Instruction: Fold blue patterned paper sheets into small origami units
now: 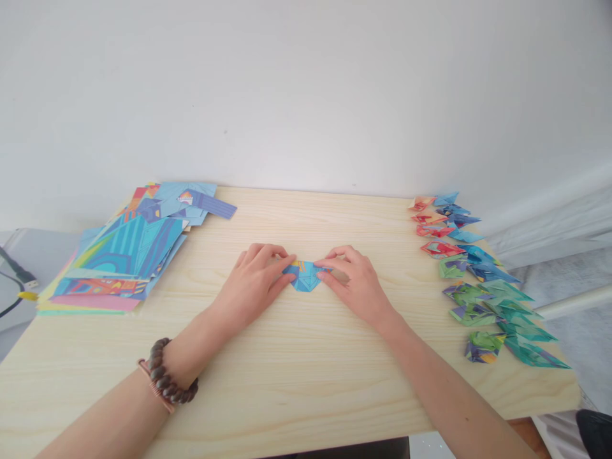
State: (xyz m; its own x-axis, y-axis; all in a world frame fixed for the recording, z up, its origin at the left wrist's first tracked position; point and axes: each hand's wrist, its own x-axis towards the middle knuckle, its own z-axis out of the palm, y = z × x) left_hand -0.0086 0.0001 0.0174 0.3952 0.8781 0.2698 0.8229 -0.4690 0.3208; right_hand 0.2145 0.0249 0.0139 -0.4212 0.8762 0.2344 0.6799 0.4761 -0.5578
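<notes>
Folded blue origami paper (305, 280) sits at the view's centre, pinched at nine o'clock by the left hand (259, 278) and at three by the right hand (357, 282), probably to keep its folds aligned.

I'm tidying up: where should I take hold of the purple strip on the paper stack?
Probably pinch the purple strip by its right end, coming from the right. That end juts past the light-blue sheet, while the rest lies over it.

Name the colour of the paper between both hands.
The paper is mostly blue, with some yellow near its far edge; best seen in the head view.
</notes>
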